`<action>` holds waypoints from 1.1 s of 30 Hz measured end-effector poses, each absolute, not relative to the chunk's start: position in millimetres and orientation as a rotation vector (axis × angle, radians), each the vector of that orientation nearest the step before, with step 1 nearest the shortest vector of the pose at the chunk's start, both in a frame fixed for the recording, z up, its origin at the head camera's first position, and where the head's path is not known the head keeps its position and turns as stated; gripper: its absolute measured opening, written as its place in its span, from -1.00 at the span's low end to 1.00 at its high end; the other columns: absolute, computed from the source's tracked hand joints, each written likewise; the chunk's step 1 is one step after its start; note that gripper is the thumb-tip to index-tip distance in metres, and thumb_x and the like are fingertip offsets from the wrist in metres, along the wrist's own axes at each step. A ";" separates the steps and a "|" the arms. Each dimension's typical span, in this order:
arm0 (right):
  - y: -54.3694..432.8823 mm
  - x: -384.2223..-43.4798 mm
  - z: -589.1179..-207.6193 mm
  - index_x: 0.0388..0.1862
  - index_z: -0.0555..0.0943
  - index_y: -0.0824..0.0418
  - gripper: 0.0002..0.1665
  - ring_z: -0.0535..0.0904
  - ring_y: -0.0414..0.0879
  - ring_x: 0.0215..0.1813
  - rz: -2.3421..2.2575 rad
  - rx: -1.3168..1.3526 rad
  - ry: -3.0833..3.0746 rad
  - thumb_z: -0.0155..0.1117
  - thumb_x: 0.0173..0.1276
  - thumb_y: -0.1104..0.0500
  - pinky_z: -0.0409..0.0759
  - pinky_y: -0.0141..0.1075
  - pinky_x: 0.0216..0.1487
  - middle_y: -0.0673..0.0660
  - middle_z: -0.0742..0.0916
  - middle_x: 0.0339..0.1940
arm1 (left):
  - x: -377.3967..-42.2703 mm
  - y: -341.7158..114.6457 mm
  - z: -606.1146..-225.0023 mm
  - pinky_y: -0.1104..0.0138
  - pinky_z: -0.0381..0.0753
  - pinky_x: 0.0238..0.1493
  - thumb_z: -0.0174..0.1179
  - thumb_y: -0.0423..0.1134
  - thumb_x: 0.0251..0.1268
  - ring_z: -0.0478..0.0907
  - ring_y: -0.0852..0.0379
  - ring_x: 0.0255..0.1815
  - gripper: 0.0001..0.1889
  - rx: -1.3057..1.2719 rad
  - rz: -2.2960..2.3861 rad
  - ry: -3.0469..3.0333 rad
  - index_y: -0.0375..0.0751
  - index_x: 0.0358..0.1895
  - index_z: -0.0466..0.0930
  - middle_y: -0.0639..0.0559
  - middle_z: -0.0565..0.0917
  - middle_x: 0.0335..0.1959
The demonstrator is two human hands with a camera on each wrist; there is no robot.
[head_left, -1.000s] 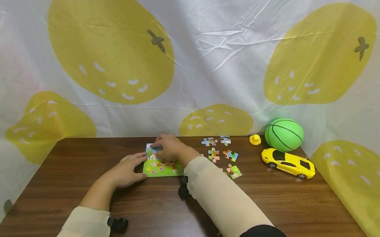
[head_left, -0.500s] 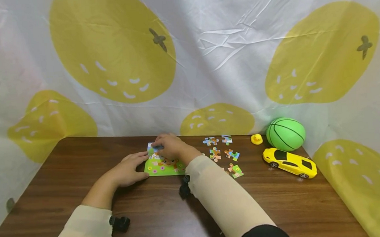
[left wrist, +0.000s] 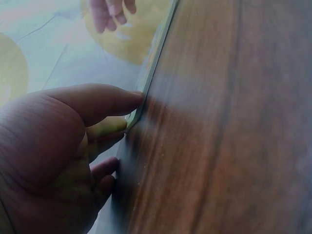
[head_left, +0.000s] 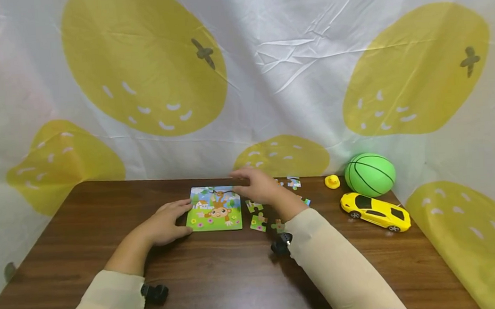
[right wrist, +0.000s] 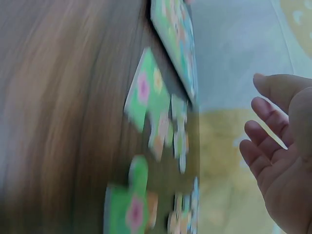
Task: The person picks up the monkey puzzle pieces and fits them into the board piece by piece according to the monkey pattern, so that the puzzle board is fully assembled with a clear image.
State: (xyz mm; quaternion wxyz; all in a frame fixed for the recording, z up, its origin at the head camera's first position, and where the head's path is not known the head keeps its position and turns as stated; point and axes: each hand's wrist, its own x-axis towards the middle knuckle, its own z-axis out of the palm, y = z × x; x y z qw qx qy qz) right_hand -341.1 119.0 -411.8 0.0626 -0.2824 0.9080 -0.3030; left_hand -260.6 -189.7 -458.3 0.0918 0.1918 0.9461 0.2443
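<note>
**Left hand (head_left: 164, 223) braces the monkey picture board (head_left: 214, 212); right hand (head_left: 258, 187) is raised with nothing in it**

The board lies flat on the table (head_left: 221, 288), just left of centre in the lower half of the frame; the left hand, fingers relaxed, touches its left edge, the thumb at the lower-left corner; the right hand, fingers loosely spread, hangs just beside the upper-right corner.

To steady the board well, light sideways contact seems best, since hard pushing could slide it; the right fingers would do well to come down from above, taking one piece by its edges.

Loose puzzle pieces (head_left: 258, 223) lie close by at centre right, some hidden behind the right hand and forearm, the likeliest obstruction; the yellow duck (head_left: 332, 182), green ball (head_left: 369, 174) and yellow toy car (head_left: 375, 213) stand farther right, well apart from the board.
</note>
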 end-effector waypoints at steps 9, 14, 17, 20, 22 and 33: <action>171.6 -345.1 -418.8 0.56 0.53 0.10 -0.38 0.48 0.18 0.57 -0.956 -0.709 2.821 0.35 0.59 0.04 0.49 0.18 0.56 0.13 0.60 0.51 | -255.2 -193.7 -457.5 -0.39 0.13 0.65 0.36 -0.06 0.43 0.09 -0.49 0.70 -0.21 0.570 0.754 2.824 -0.30 0.62 0.34 -0.24 0.26 0.72; 187.8 -350.8 -419.1 0.57 0.53 0.07 -0.39 0.61 0.21 0.39 -0.996 -0.604 2.826 0.34 0.59 0.06 0.65 0.14 0.33 0.12 0.58 0.54 | -255.9 -195.7 -458.3 -0.38 0.13 0.65 0.35 -0.05 0.43 0.09 -0.48 0.71 -0.21 0.572 0.749 2.829 -0.30 0.62 0.34 -0.24 0.27 0.72; 196.1 -356.3 -421.4 0.57 0.53 0.06 -0.39 0.62 0.22 0.36 -1.005 -0.574 2.830 0.34 0.59 0.09 0.65 0.11 0.27 0.14 0.58 0.56 | -256.0 -196.3 -458.7 -0.38 0.13 0.66 0.35 -0.05 0.43 0.10 -0.48 0.71 -0.21 0.574 0.743 2.836 -0.30 0.63 0.34 -0.24 0.27 0.71; 205.2 -363.7 -427.5 0.57 0.52 0.08 -0.38 0.55 0.19 0.48 -0.966 -0.568 2.841 0.35 0.58 0.13 0.61 0.11 0.37 0.18 0.58 0.56 | -255.7 -196.2 -458.3 -0.38 0.13 0.66 0.35 -0.04 0.43 0.09 -0.48 0.71 -0.21 0.571 0.740 2.836 -0.29 0.63 0.33 -0.24 0.26 0.72; 211.1 -368.8 -432.3 0.57 0.52 0.10 -0.37 0.57 0.18 0.46 -0.918 -0.563 2.849 0.34 0.57 0.16 0.61 0.11 0.39 0.21 0.59 0.55 | -255.6 -195.8 -457.6 -0.38 0.12 0.65 0.35 -0.04 0.43 0.09 -0.48 0.71 -0.20 0.566 0.742 2.830 -0.29 0.63 0.33 -0.23 0.25 0.72; 223.3 -381.2 -441.2 0.55 0.56 0.05 -0.39 0.55 -0.12 -0.60 -0.814 -0.443 2.817 0.38 0.55 0.14 0.68 -0.17 -0.16 0.22 0.61 0.53 | -256.0 -194.9 -456.2 -0.39 0.11 0.66 0.34 -0.02 0.45 0.05 -0.46 0.73 -0.20 0.549 0.729 2.814 -0.25 0.65 0.31 -0.20 0.22 0.74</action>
